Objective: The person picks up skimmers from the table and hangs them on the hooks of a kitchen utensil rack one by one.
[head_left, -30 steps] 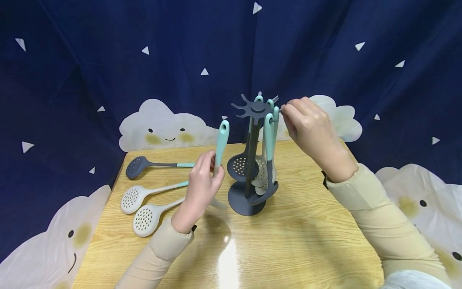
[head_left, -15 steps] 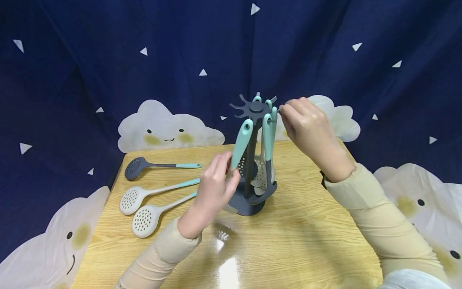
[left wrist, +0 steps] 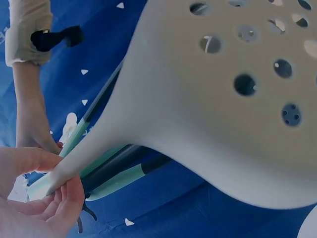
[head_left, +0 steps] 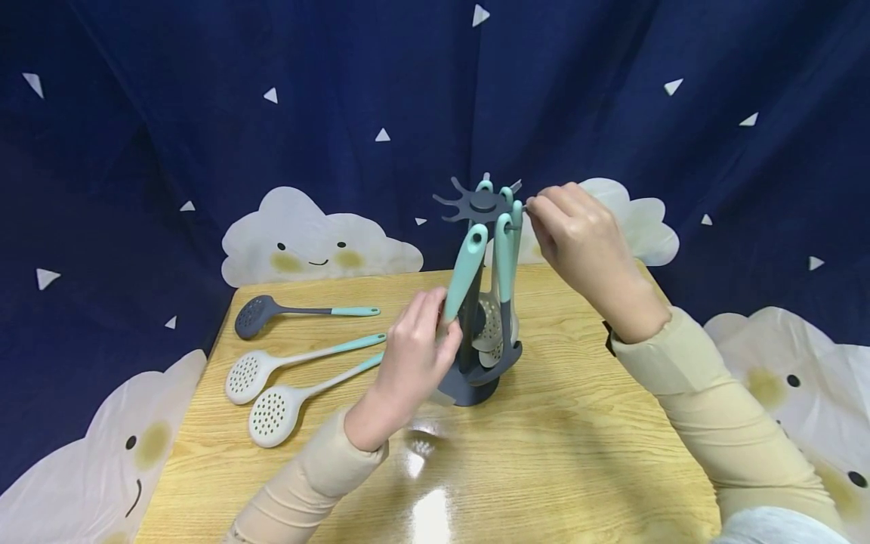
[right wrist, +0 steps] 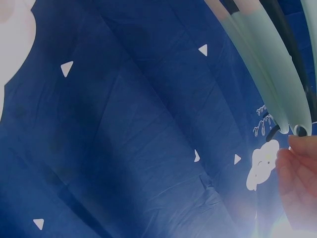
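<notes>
My left hand [head_left: 414, 359] pinches the light grey neck of a skimmer [head_left: 467, 268], its mint handle slanting up towards the dark utensil stand [head_left: 484, 202]. The skimmer's broad perforated head [left wrist: 173, 94] fills much of the left wrist view. In the head view that head is mostly hidden behind the hand. The handle's holed end is just below the stand's hooks, in front of its post. My right hand [head_left: 581, 245] pinches the tip of one hook at the stand's right. Several mint-handled utensils hang there, including a dark one [head_left: 504, 264] in front.
On the wooden table [head_left: 578, 453], left of the stand, lie a dark skimmer [head_left: 254, 317] and two light grey skimmers [head_left: 246, 376], [head_left: 272, 417], handles pointing right. A dark blue curtain [head_left: 340, 68] with cloud cut-outs [head_left: 313, 234] stands behind.
My left hand has carried the skimmer rightward to the stand, its handle tilting further right. My right hand stays at the hook. The lying skimmers' handles have come into fuller view.
</notes>
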Demonstrator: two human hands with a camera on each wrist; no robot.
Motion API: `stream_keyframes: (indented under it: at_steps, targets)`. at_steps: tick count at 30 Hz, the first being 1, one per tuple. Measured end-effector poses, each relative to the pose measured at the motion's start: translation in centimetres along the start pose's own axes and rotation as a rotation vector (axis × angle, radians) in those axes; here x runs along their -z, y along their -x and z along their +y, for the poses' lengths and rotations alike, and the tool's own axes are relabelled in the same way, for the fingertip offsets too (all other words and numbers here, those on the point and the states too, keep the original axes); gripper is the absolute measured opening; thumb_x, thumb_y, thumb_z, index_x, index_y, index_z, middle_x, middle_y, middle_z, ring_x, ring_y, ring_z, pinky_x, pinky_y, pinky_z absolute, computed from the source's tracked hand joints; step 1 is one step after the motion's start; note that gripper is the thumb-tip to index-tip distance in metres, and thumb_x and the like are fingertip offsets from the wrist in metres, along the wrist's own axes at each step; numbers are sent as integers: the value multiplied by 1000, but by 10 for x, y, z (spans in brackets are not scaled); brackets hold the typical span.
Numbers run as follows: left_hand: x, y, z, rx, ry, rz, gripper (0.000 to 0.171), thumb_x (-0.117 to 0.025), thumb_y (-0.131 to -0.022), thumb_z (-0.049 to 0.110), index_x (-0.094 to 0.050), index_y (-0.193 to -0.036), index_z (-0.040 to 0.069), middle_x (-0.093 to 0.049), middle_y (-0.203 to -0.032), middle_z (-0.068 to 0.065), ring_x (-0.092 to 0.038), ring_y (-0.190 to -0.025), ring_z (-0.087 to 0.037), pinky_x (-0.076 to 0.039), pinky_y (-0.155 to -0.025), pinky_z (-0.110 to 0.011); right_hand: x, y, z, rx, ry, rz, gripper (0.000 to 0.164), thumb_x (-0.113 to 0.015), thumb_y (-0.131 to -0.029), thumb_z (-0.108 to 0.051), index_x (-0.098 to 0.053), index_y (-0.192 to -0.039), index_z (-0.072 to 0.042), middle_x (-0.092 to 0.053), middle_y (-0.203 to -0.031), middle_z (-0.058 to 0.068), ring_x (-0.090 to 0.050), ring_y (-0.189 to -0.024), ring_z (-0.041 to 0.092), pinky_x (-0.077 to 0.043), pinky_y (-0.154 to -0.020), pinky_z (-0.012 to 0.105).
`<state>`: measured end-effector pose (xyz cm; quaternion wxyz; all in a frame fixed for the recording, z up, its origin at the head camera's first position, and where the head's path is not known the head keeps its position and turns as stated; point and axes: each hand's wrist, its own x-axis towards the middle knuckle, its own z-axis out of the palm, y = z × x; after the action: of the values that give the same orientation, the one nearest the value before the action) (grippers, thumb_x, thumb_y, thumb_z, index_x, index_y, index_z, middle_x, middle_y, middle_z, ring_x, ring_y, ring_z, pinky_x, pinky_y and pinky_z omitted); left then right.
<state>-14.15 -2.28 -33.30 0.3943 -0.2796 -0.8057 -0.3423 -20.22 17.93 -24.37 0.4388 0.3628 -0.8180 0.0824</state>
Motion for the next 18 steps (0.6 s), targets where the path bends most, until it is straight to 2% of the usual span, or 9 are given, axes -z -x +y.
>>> stream_keyframes:
  at_steps: [18]
  targets:
    - [-13, 3, 1, 47, 21, -25, 26, -60, -74, -3, -54, -99, -6, -53, -76, -10, -52, -63, -18, -49, -55, -30, -1, 1, 1, -1, 8, -5, 7, -51, -84, 8, -57, -81, 6, -57, -75, 15, -51, -67, 28, -47, -60, 33]
